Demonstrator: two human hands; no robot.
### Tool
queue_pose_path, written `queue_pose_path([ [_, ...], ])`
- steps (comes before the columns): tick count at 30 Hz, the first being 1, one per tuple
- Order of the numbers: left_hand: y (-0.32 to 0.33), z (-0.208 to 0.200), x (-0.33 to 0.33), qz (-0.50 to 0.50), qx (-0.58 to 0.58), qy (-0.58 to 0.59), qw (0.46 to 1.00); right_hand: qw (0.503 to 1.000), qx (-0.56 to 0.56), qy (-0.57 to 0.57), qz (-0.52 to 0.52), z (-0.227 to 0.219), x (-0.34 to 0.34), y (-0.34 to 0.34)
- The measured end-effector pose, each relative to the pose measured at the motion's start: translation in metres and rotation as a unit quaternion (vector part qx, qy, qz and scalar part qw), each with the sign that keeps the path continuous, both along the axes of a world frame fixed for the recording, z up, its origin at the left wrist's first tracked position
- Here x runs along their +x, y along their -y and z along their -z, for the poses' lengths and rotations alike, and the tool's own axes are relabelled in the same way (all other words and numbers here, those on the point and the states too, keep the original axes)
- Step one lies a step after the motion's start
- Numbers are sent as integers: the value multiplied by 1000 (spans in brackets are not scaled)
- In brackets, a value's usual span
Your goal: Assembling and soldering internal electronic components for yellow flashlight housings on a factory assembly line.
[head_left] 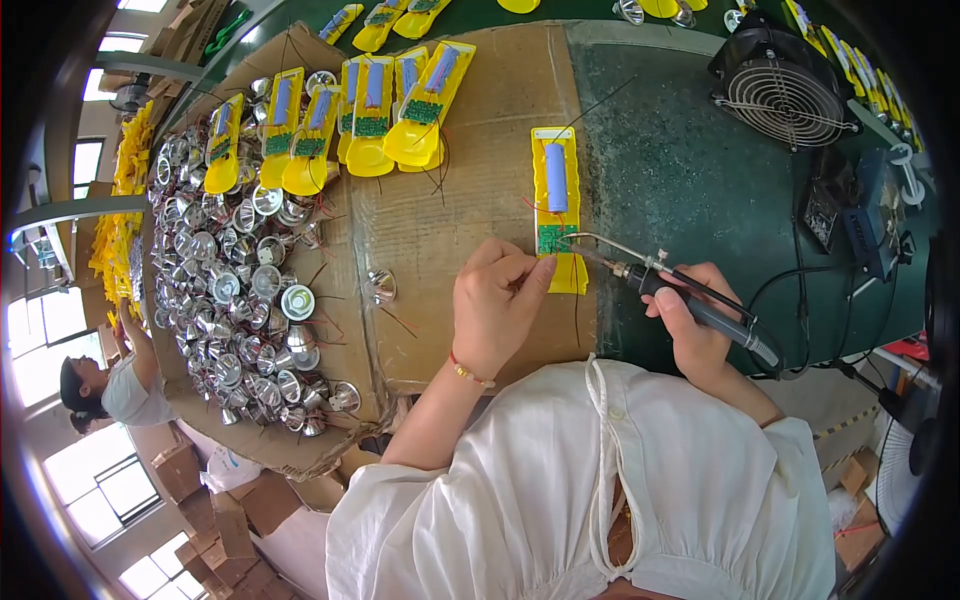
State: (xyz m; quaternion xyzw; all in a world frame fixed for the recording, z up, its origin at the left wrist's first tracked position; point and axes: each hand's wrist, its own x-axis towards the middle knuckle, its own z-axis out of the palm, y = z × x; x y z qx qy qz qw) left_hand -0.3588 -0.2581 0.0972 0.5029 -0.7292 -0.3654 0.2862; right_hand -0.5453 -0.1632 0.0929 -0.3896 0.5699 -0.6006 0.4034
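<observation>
In front of me a yellow plastic flashlight housing (570,278) lies open on the cardboard. It carries a purple cylindrical battery cell (556,180) and a small green circuit board (551,238), with thin red and black wires at the cell. My right hand (700,330) grips a soldering iron (712,318) with a thin metal feed tube (610,243) fixed along it. Tip and tube end are at the board's right side. Just left of the board's lower edge, my left hand (497,300) is closed in a pinch; what it holds is hidden by the fingers.
Many silver reflector cups (225,285) with wires fill a cardboard box at left. One loose reflector (381,287) lies nearby. Several yellow housings (415,140) rest at the back. A black fan (785,95) and a blue box-shaped device (872,225) stand at right. Another person (130,385) is far left.
</observation>
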Motion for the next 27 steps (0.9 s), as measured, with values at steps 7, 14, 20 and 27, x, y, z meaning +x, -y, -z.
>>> queue_pose_path([
  [7,4,1,-1,2,0,-17,1000,1000,3,5,0,2,4,8],
  [14,1,5,-2,-23,-2,-28,999,999,19,32,-16,5,4,9],
  [20,3,7,-3,-22,-10,-24,999,996,-5,88,12,5,2,6],
  [27,4,7,-1,-14,-31,-17,999,997,-13,69,24,9,-5,3],
])
